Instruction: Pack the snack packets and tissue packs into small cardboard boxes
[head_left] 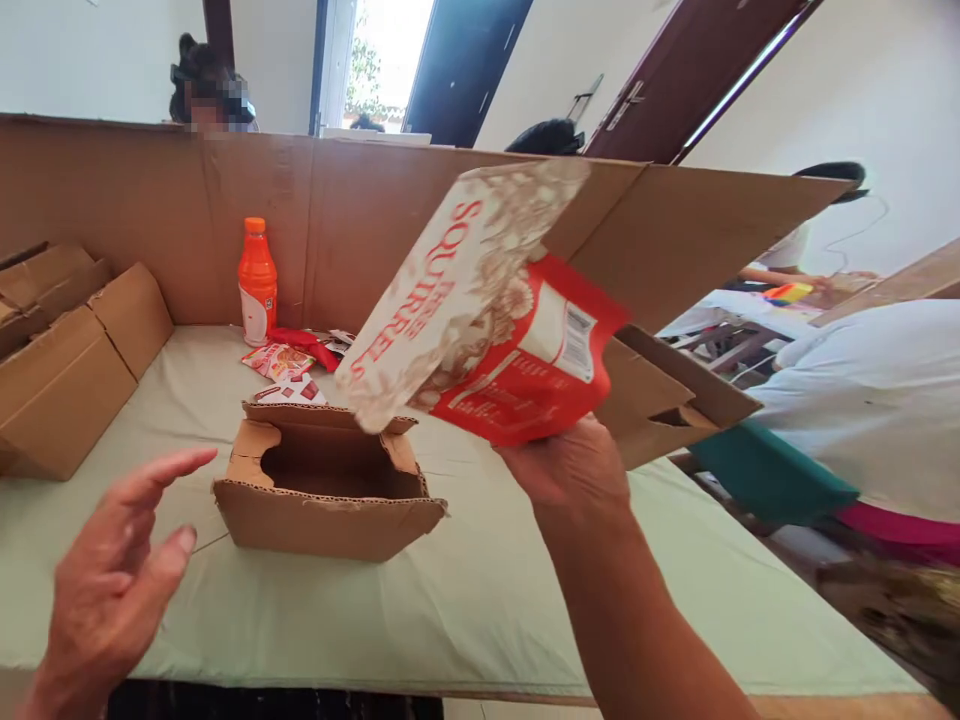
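Note:
In my right hand [574, 465] is a red and white snack bag [480, 320] printed "Three Squirrels", tilted and held up above the table. My fingers are wrapped around its lower end and partly hidden behind it. The bag's far end hangs near the back right corner of a small open cardboard box [330, 525]. That box stands on the table with its top facing up, and its dark inside shows no contents I can make out. To the left of the box hovers my left hand [120, 570], fingers apart, touching nothing.
Behind the box lie several small snack packets [289, 360] and an upright orange drink bottle [257, 285]. More cardboard boxes [75, 370] stand at the left, another [652, 390] at the right. A tall cardboard wall [255, 180] closes the back of the green-covered table [480, 620]. People are beyond it.

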